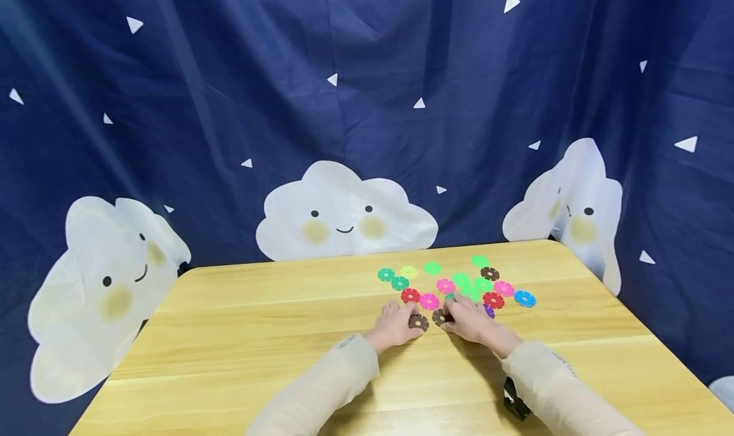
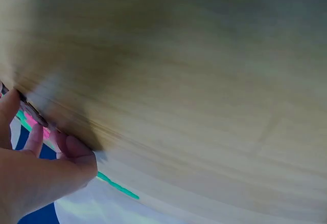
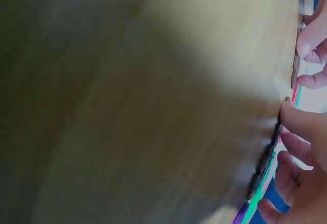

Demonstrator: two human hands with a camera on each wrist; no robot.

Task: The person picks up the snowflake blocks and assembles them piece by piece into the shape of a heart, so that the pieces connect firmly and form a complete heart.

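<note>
Left hand [image 1: 394,325] pinches a notched brown disc [image 1: 424,323] on the surface [image 1: 258,324]; just rightward, right hand [image 1: 470,320] pinches a second brown disc [image 1: 437,317]. I'd judge I'm gathering like colours; next calls for firm edge grips.

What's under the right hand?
In the head view, the right hand partly hides a brown disc at its left, a teal disc ahead and a purple disc at its right. Anything fully beneath it is covered.
</note>
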